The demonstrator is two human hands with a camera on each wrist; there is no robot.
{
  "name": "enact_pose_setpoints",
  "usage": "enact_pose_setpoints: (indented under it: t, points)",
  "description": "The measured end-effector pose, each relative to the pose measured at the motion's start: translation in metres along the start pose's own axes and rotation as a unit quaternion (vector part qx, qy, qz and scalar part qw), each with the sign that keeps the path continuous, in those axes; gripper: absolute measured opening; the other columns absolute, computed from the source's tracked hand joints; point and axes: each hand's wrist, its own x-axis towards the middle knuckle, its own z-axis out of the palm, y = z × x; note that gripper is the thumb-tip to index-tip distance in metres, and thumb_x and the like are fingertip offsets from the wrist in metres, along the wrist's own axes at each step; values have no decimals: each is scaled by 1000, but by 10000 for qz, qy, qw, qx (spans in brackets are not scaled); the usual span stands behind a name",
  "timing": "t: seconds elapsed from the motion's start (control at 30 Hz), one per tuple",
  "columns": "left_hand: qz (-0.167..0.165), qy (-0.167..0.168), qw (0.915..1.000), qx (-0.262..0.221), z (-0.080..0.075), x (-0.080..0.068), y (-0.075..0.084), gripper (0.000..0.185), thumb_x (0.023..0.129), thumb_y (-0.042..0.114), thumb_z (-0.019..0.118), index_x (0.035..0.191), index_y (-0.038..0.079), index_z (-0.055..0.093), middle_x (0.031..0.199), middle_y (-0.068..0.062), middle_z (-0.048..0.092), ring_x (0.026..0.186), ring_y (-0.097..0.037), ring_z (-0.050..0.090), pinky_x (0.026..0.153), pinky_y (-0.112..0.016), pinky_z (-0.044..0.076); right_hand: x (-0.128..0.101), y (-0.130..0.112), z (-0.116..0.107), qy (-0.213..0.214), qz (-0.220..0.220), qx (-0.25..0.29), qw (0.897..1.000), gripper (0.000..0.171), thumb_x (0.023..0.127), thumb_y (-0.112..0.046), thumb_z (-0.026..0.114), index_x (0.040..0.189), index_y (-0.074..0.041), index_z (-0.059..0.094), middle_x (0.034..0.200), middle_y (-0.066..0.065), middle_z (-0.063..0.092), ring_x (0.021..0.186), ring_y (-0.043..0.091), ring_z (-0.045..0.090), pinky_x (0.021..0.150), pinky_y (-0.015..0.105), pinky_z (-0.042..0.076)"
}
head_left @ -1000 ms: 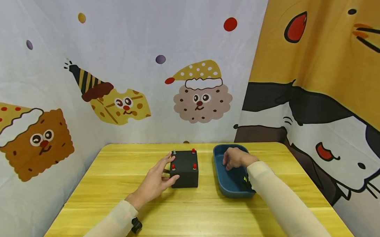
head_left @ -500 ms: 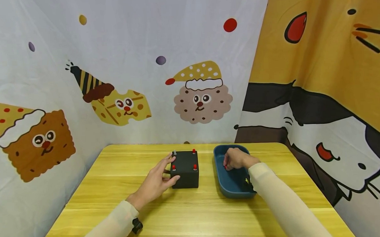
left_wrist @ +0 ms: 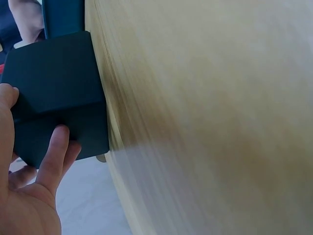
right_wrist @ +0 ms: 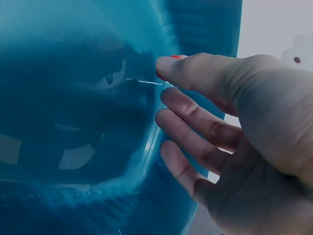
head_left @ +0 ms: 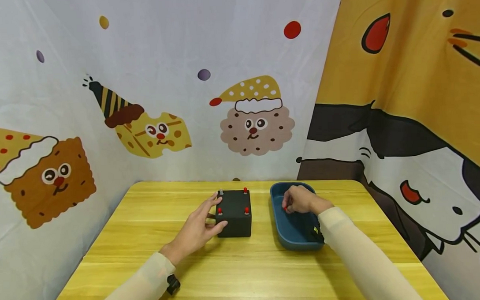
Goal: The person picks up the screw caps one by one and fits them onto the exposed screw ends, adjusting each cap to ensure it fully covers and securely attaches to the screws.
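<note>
My left hand [head_left: 193,233] holds a black box [head_left: 233,229] at its left side, with the thumb on the front face and a finger at the back left corner. On the box's top, metal posts stand at the corners. Three carry red caps [head_left: 247,210], while the back left post [head_left: 221,192] shows bare metal. Inside the blue bin [head_left: 288,232], my right hand [head_left: 301,200] pinches a small red cap [right_wrist: 174,57] between thumb and index finger. In the right wrist view, the other fingers are loosely bent near the bin's wall.
Box and bin stand side by side on a yellow wooden table [head_left: 212,274], with a gap between them. A printed cartoon curtain [head_left: 173,46] hangs behind. Small dark devices are worn at the left wrist [head_left: 173,284] and the right wrist [head_left: 317,233].
Red now shows at my right fingertips, where none was visible a second ago. That hand has shifted very slightly inside the bin. My left hand and the box keep their place.
</note>
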Motion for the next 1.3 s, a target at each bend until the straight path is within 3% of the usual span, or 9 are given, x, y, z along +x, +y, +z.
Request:
enact_pose_setpoints:
  t: [0.2,0.47,0.7,0.97,1.3]
  points:
    - [-6,10,10000,64,0,2,-1,82,112,33,83,181,16,42,191,-13,37,123,-31,82,92,-27,73,-6,-4,-6,137,-194,1,9997,10,100,-10,93,100,-17,87,101,-4,83,88,13,68,88,41,67]
    - [-76,-40,10000,45,-1,2,0,83,112,35,83,181,16,41,191,-12,37,124,-31,81,93,-23,72,-7,-7,-15,427,-426,48,9982,8,100,-9,93,102,-14,86,108,1,85,110,26,80,108,56,69]
    - [-45,-18,10000,-7,-1,1,0,84,112,35,83,182,16,40,191,-13,37,124,-30,82,93,-24,72,-10,-16,-21,823,-594,224,9946,7,101,-10,93,106,-12,88,107,0,87,96,16,79,94,47,72]
    - [-1,-18,9999,99,-2,5,2,87,112,37,83,183,16,37,188,-13,43,130,-32,80,93,-26,73,-14,-25,-24,1070,-671,276,9916,8,103,-9,90,109,-14,89,106,-5,87,101,16,81,99,52,71]
    - [-87,-37,9999,59,-2,3,2,87,112,37,83,183,16,38,188,-13,42,131,-33,80,93,-31,74,-17,-39,-26,1116,-957,464,9881,10,105,-10,89,114,-13,87,100,-7,85,92,8,77,90,44,71]
